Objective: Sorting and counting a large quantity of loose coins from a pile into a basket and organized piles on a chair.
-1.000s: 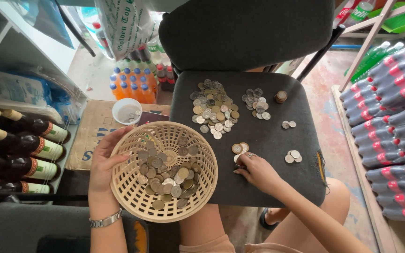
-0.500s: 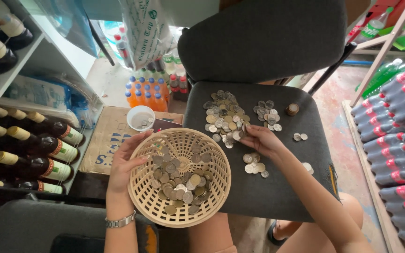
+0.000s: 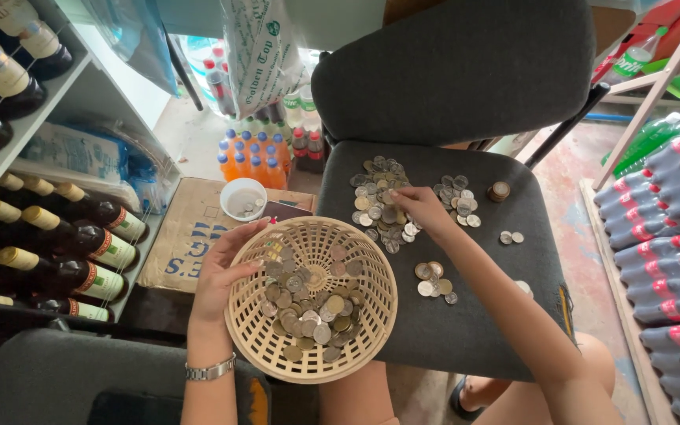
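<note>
Head view looks straight down at the coins, and the ones I am working on lie in the big pile (image 3: 382,201) on the seat of the dark chair (image 3: 505,315), near its back edge. My right hand (image 3: 423,211) rests at the right edge of that pile, fingers drawn together and curled down onto the coins; I judge they are pinching one or two, but the knuckles cover the tips, so I cannot tell for certain. My left hand (image 3: 222,275) grips the rim of the woven basket (image 3: 312,299) with fingers spread along its left side, holding it level over my lap, with a good layer of mixed coins in its bottom. To do this well, I think I should set each coin down flat on its own kind, keep the heaps apart, and hold the basket steady so nothing slides out. Just right of my hand lies a smaller pile (image 3: 456,194), then a short stack (image 3: 500,190), a loose pair (image 3: 511,237), and a little cluster (image 3: 433,280) nearer to me. A white cup (image 3: 243,197) stands on a cardboard box (image 3: 190,236) to the left, before shelves of dark bottles (image 3: 80,236). Coin values are too small to read, my forearm hides part of the seat, and the cup's contents are hard to make out.
</note>
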